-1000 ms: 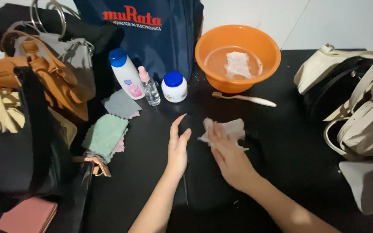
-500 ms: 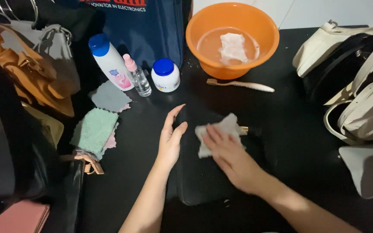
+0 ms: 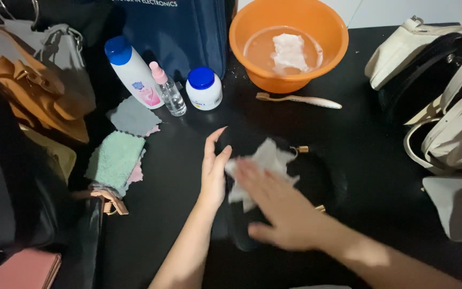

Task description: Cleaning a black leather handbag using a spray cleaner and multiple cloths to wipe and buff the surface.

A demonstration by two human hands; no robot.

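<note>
A flat black bag point(image 3: 316, 182) with small gold fittings lies on the black table in front of me. My left hand point(image 3: 213, 170) rests flat on its left part, fingers together and pointing away. My right hand point(image 3: 276, 202), blurred by motion, presses a crumpled white cloth point(image 3: 263, 163) onto the bag. The cloth sticks out past my fingers toward the far side.
An orange basin point(image 3: 289, 43) of water with a white cloth in it stands at the back, a wooden toothbrush point(image 3: 299, 100) before it. A white bottle point(image 3: 132, 71), small spray bottle point(image 3: 168, 89) and white jar point(image 3: 203, 88) stand left. Folded cloths point(image 3: 116, 158), bags on both sides.
My right hand has slid the white cloth across the black bag, toward the left and nearer to me. The left hand stays pressed on the bag. The camera has dipped closer.
</note>
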